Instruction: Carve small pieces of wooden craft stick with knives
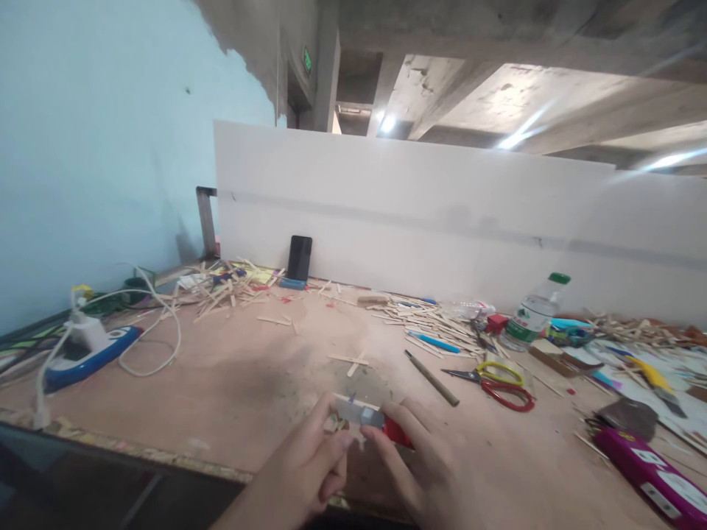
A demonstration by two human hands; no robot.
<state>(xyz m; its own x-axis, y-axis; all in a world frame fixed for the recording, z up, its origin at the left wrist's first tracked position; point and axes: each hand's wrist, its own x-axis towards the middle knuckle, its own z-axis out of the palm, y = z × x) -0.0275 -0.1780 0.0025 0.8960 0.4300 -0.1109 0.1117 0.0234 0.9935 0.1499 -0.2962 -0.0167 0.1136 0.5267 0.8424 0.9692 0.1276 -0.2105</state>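
Observation:
At the near edge of the table, my right hand (423, 460) is closed around a red utility knife (398, 433). Its wide grey blade (347, 411) points left. My left hand (309, 456) pinches the far end of a thin pale strip, which looks like a wooden stick (365, 403), lying along the blade; its fingertips are at the blade's tip. Small wood bits show beneath the blade, partly hidden by my fingers. Just beyond my hands, two crossed wooden sticks (353, 362) lie on the tabletop (237, 397).
Right of my hands lie a brown rod (431, 377), scissors (502, 384), a blue pen (434, 341) and a purple packet (655, 475). A water bottle (533, 315) stands behind them. Stick piles (414, 313) line the back, near a phone (299, 258). A power strip (91, 361) sits left.

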